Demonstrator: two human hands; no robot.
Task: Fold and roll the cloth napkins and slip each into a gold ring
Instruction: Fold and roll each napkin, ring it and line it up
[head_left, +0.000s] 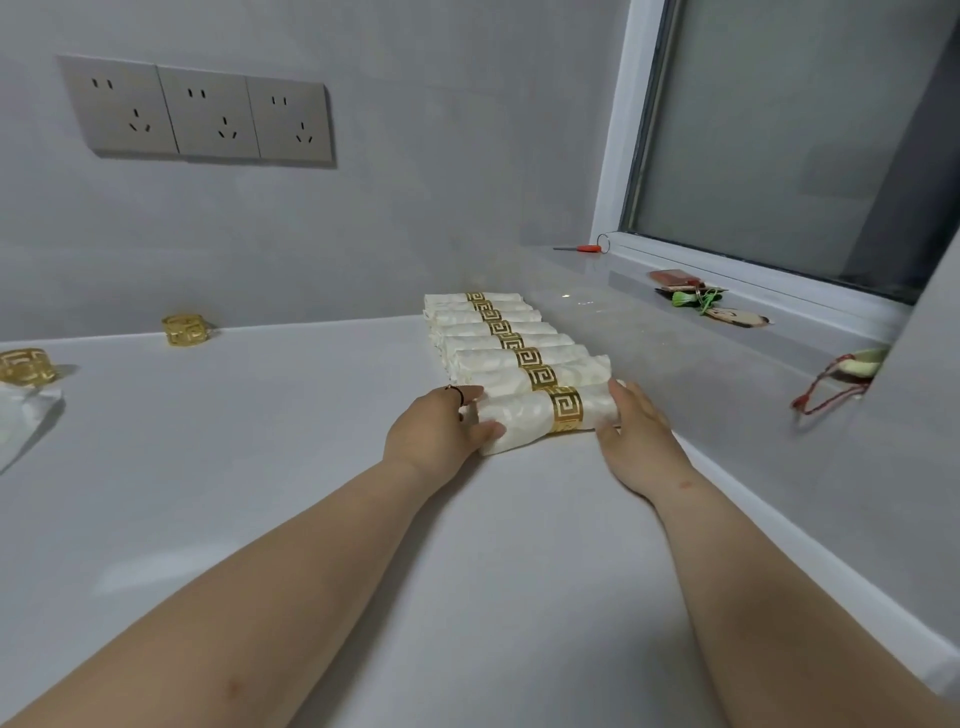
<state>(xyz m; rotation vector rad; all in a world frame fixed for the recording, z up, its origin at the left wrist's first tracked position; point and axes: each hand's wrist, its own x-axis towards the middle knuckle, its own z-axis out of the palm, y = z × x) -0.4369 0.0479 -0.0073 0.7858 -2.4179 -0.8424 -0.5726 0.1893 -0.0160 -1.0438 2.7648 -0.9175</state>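
Head view puts the roll (519, 422) right of centre on the table (260, 493), already wearing its ring (567, 409) around the middle. You hold it at both ends. Your left hand (441, 434) grips the left end, fingers curled over the top and thumb on the near side. Your right hand (639, 441) lies with fairly straight fingers against the right end, touching rather than clasping it. The roll sits at the near end of the row (498, 338), just beside its neighbour, and looks about to be squared up with the rest.

Judging by what lies here, most of the job is done. The row runs away from you toward the wall, each roll banded in gold, about seven beyond the one in your hands. What is left sits far to the left: two spare rings (184, 330), one by the wall and one (26, 366) at the frame's edge, and a loose napkin (26, 421) just below the second, not yet rolled. Whether more cloth lies out of frame you cannot tell.

No box or tray shows. The only holders are the rings: those in the row each carry a roll, while the two at left hold nothing.

Right of the row runs the sill (649, 364), with small odds and ends lying on it.
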